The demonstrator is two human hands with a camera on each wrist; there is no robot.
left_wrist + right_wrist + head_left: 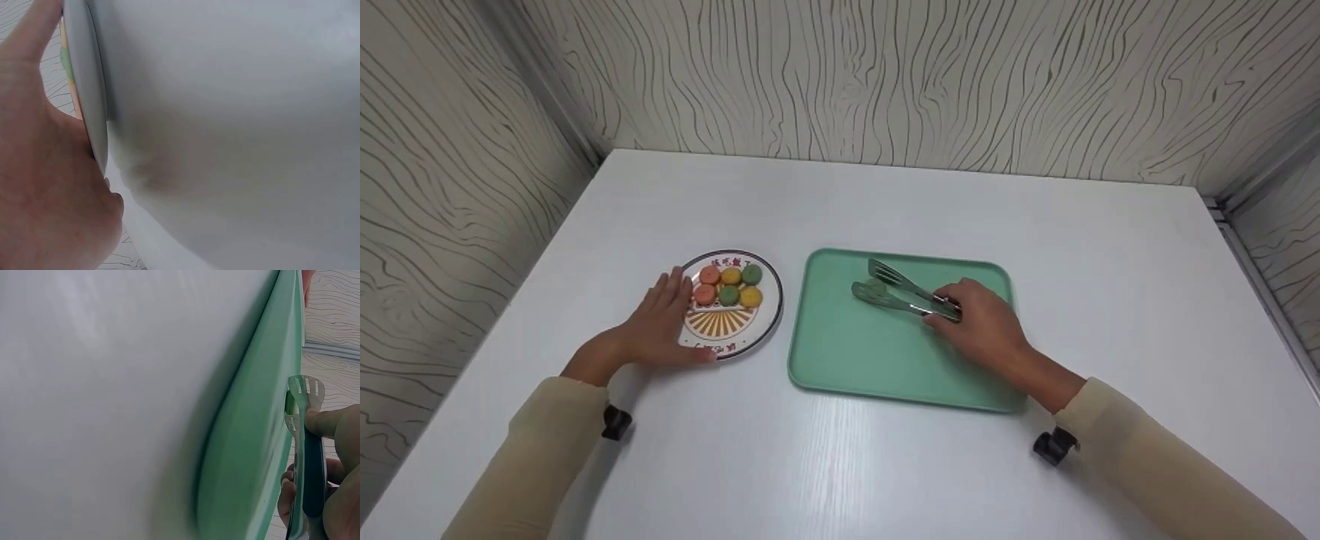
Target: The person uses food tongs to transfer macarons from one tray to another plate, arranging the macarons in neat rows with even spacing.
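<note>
My right hand [986, 322] grips metal serving tongs [911, 292] with slotted ends, over the green tray [877, 367]. Between the tong ends is a small green macaron [875, 288], hard to tell from the tray's colour; in the right wrist view the tongs [314, 472] partly hide it. At the left, my left hand [656, 322] rests against the rim of a round white plate [761, 330], fingers straight along its left side and thumb spread to the near edge. Several pink, yellow and green macarons [728, 295] sit in two rows on the plate's far half.
Plate and tray stand side by side on a white table [840, 465], a narrow strip of tabletop between them. Wood-grain patterned panels [847, 82] rise behind the table and at both sides. Each wrist bears a small black device [1054, 446].
</note>
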